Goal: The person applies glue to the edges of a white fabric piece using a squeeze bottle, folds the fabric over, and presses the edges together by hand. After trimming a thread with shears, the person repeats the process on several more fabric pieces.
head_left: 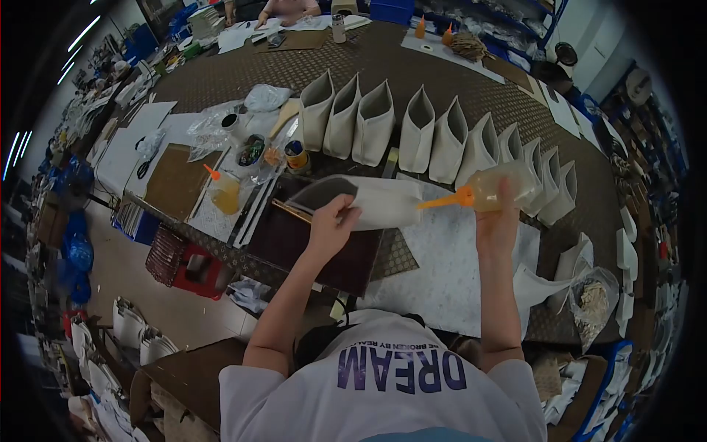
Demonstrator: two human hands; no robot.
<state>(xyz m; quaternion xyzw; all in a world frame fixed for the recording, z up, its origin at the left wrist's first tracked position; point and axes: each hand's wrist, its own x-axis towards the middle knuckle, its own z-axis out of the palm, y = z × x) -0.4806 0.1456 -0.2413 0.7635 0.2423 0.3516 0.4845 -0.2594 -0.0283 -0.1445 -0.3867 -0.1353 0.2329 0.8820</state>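
Observation:
My left hand (333,225) is closed on the near edge of a pale fabric pouch (387,202), which lies on its side in the air with its open mouth to the left. In my right hand (498,214) is a glue bottle (508,186), translucent with an orange nozzle, its fingers wrapped round it. The bottle is tilted sideways and its nozzle tip meets the pouch near the right, closed end. Whether glue is coming out is too small to see. Behind my hands, several similar pouches (373,124) stand upright in a curved row with their mouths up.
Another glue bottle (225,196) stands at the left beside a brown board (177,184). A can (297,156) and a cup of small parts (251,151) are near the row. White sheeting (456,272) covers the front table. Across the table, a person's hands (263,20) rest near papers.

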